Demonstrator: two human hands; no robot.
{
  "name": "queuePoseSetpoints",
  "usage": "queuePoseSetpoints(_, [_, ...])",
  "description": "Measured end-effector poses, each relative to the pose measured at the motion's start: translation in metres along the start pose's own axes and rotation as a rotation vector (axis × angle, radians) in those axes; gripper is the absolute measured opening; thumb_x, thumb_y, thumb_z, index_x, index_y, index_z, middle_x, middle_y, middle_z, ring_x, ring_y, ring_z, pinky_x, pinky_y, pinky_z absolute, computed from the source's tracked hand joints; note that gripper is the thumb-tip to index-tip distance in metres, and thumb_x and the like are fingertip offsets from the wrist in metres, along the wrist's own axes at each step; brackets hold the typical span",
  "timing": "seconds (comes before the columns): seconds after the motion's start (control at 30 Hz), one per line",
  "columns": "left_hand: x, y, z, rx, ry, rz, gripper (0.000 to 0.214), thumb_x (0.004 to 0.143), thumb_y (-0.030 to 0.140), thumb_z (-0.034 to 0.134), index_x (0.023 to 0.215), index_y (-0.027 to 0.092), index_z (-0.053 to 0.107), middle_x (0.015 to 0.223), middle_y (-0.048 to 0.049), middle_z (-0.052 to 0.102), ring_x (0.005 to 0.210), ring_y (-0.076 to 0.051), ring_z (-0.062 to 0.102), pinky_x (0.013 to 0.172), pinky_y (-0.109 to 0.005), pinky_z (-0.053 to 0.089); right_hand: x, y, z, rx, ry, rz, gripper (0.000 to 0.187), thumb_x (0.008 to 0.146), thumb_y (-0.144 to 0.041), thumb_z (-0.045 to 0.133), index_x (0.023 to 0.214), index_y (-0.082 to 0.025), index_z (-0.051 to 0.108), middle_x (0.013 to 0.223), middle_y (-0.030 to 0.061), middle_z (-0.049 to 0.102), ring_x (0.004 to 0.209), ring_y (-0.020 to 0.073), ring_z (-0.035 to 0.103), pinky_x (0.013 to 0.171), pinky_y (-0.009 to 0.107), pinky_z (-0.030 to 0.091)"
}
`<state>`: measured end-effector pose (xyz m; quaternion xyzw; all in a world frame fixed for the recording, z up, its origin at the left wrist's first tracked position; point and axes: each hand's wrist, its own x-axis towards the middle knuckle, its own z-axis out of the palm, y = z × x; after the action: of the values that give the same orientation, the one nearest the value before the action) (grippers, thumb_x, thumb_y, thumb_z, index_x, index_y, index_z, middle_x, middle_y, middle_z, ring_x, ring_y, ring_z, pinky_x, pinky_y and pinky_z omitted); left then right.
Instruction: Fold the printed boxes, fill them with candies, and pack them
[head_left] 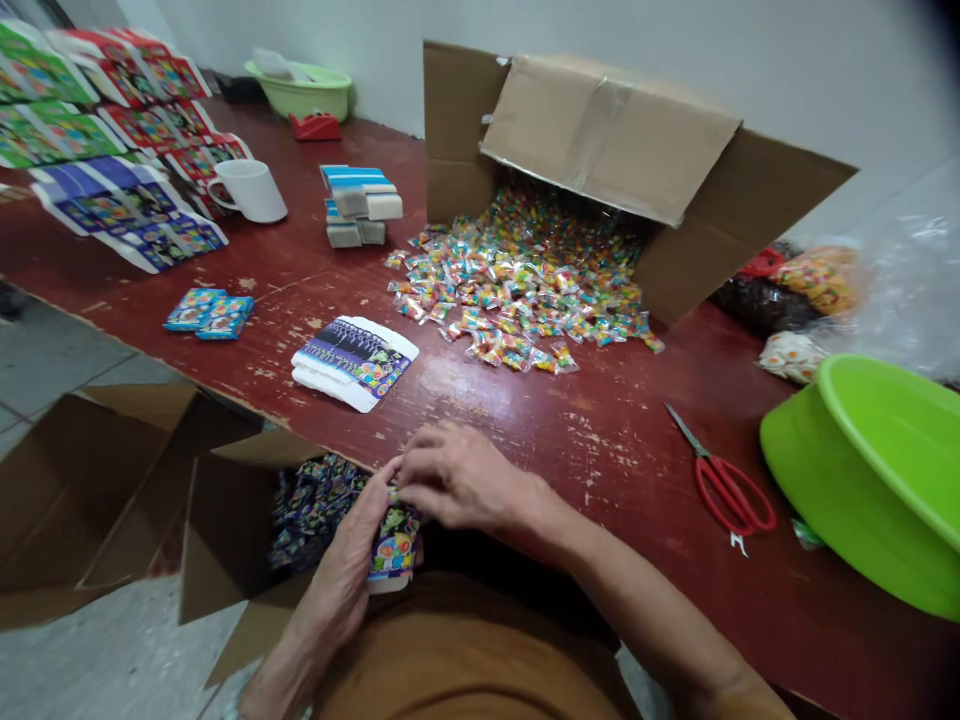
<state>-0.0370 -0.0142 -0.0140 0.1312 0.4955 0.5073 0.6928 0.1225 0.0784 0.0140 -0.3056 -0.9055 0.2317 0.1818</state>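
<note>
The left hand [349, 550] wraps a small purple-and-black printed paperboard box [395, 545] from its left side, thumb and fingers clasped on it, at the near edge of the worn red-painted counter [600, 430]. That grip probably steadies the box while the right hand [472, 480] works at its upper end. The right fingers are bent and gathered there; whether they pinch a flap cannot be told.

With the hands as dial centre, a stack of flat purple-and-white printed cartons [360, 360] lies at eleven o'clock, likely kept close for easy picking up. At one o'clock, a large brown cardboard case [611, 130] opens toward the person, clear-wrapped multicoloured sweets [517, 290] spilling out, presumably so they need no reaching in. At nine o'clock, below the counter's edge, an open brown carton [225, 540] holds dark printed packets [311, 515]. Red-handled metal scissors [731, 495] lie at three o'clock, seemingly set aside.
</note>
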Motion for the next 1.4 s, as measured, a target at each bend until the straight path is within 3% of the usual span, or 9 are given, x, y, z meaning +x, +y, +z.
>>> queuePoseSetpoints(0.2, [-0.009,-0.023,-0.016,0.075,0.011,-0.112,0.051,0.071,0.058,0.08,0.103,0.02,0.066,0.077,-0.0047,0.074,0.067,-0.02,0.07,0.063,-0.028,0.057,0.025,0.098,-0.022,-0.346,0.347,0.598,0.042,0.092,-0.024,0.064,0.132,-0.016,0.06,0.133,0.0177,0.061,0.122,0.0341,0.047,0.099,0.049,0.04])
queuePoseSetpoints(0.33, [-0.009,-0.017,-0.044,0.304,0.028,-0.089,0.046,0.067,0.055,0.084,0.087,0.019,0.065,0.071,-0.0017,0.07,0.064,-0.018,0.064,0.061,-0.027,0.052,0.021,0.121,-0.027,-0.34,0.327,0.578,0.026,0.096,-0.023,0.056,0.118,-0.018,0.07,0.117,0.0155,0.07,0.112,0.0315,0.051,0.097,0.046,0.04])
queuePoseSetpoints(0.43, [-0.005,0.004,-0.073,0.587,-0.137,-0.036,0.04,0.065,0.05,0.085,0.075,0.018,0.063,0.07,0.0003,0.066,0.069,-0.017,0.06,0.065,-0.025,0.048,0.008,0.117,-0.028,-0.316,0.372,0.549,0.024,0.098,-0.025,0.054,0.11,-0.019,0.074,0.112,0.0132,0.069,0.108,0.0276,0.054,0.096,0.041,0.041])
queuePoseSetpoints(0.53, [0.003,0.025,-0.102,0.851,-0.384,-0.12,0.038,0.065,0.049,0.084,0.086,0.02,0.069,0.075,0.0006,0.067,0.07,-0.018,0.057,0.063,-0.024,0.043,-0.007,0.103,-0.028,-0.046,0.554,0.528,0.024,0.097,-0.032,0.056,0.104,-0.02,0.074,0.104,0.0101,0.068,0.1,0.0247,0.059,0.09,0.037,0.045])
queuePoseSetpoints(0.67, [0.013,0.037,-0.119,0.978,-0.535,-0.233,0.044,0.064,0.047,0.083,0.1,0.022,0.072,0.086,-0.0019,0.07,0.079,-0.021,0.061,0.069,-0.027,0.046,-0.023,0.061,-0.017,0.75,0.656,0.574,0.03,0.085,-0.046,0.068,0.099,-0.019,0.069,0.084,0.0028,0.069,0.074,0.0169,0.063,0.071,0.03,0.048])
queuePoseSetpoints(0.87, [-0.001,0.033,-0.068,0.6,-0.396,-0.178,0.039,0.081,0.043,0.069,0.11,0.023,0.054,0.095,-0.0044,0.07,0.072,-0.019,0.067,0.068,-0.029,0.049,-0.028,-0.011,0.023,1.083,0.402,0.534,0.025,0.082,-0.04,0.073,0.093,-0.019,0.066,0.082,0.0004,0.07,0.071,0.0125,0.063,0.067,0.024,0.049])
queuePoseSetpoints(1.0, [-0.008,0.025,-0.035,0.582,-0.358,0.001,0.04,0.084,0.037,0.064,0.118,0.023,0.048,0.088,-0.0011,0.067,0.071,-0.015,0.061,0.067,-0.028,0.05,-0.022,-0.026,0.035,0.886,0.356,0.452,0.014,0.086,-0.03,0.068,0.095,-0.019,0.068,0.079,-0.0003,0.067,0.069,0.0124,0.06,0.066,0.026,0.048])
queuePoseSetpoints(1.2, [-0.009,0.02,-0.022,0.603,-0.333,0.093,0.034,0.081,0.03,0.063,0.111,0.023,0.049,0.082,0.0021,0.063,0.066,-0.014,0.057,0.06,-0.026,0.049,-0.021,-0.027,0.018,0.539,0.246,0.258,0.007,0.088,-0.02,0.067,0.089,-0.02,0.074,0.084,0.0024,0.062,0.085,0.0164,0.057,0.08,0.032,0.046])
queuePoseSetpoints(1.4, [-0.016,0.022,-0.005,0.399,-0.21,0.089,0.045,0.076,0.033,0.069,0.116,0.021,0.055,0.075,-0.0007,0.069,0.056,-0.015,0.06,0.055,-0.025,0.046,-0.02,-0.021,0.02,1.283,0.305,0.493,0.038,0.086,-0.046,0.071,0.118,-0.027,0.065,0.093,0.0002,0.058,0.07,0.0098,0.053,0.07,0.026,0.05])
